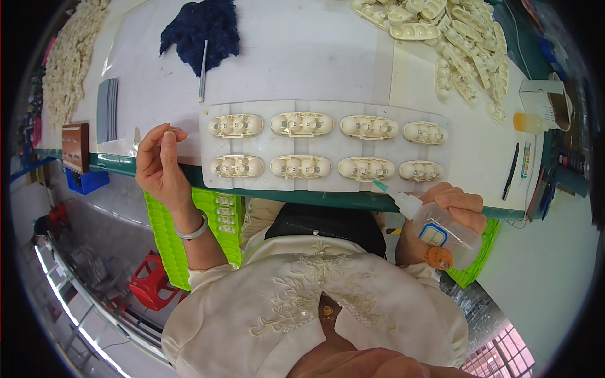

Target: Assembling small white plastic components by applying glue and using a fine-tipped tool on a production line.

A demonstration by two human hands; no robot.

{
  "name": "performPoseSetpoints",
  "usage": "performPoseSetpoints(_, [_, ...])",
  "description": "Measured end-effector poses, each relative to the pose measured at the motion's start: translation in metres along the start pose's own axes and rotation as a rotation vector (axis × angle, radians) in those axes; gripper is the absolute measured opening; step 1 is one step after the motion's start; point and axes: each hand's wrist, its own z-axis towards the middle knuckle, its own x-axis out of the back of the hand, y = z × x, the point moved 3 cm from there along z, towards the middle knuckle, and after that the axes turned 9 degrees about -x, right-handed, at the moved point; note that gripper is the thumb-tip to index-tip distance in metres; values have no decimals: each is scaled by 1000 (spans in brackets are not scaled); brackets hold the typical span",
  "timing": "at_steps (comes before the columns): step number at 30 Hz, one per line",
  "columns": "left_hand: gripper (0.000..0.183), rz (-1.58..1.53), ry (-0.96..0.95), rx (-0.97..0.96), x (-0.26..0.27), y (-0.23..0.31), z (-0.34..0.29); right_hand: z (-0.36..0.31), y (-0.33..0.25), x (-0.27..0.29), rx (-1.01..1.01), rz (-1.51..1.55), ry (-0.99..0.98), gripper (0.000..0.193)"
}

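Note:
My right hand grips a translucent squeeze bottle with a white cap and a thin green nozzle. The bottle is tilted, and its nozzle tip is at the lower edge of a cream oval plastic part in the near row. That part sits in a pale flat tray holding two rows of similar cream parts, with small round metal-coloured pieces in them. Left of the tray hovers my left hand, its thumb and fingers drawn together in a pinch; whatever they hold, if anything, cannot be made out.
Heaps of cream parts lie at the far right and far left. A dark blue cloth, a thin stick and a grey stack of strips lie on the table. Bright green trays are below its near edge.

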Motion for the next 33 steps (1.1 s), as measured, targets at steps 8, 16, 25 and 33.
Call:
performPoseSetpoints(8, [14,34,-5,9,1,-1,2,3,2,15,61,229,73,21])
performPoseSetpoints(16, [13,87,15,-6,1,0,2,-7,13,21,-43,112,112,33])
performPoseSetpoints(25, [14,120,7,11,2,-1,1,-10,22,52,35,11,498,53])
performPoseSetpoints(33, [15,159,-2,6,2,-4,4,-4,19,48,108,-52,405,52])
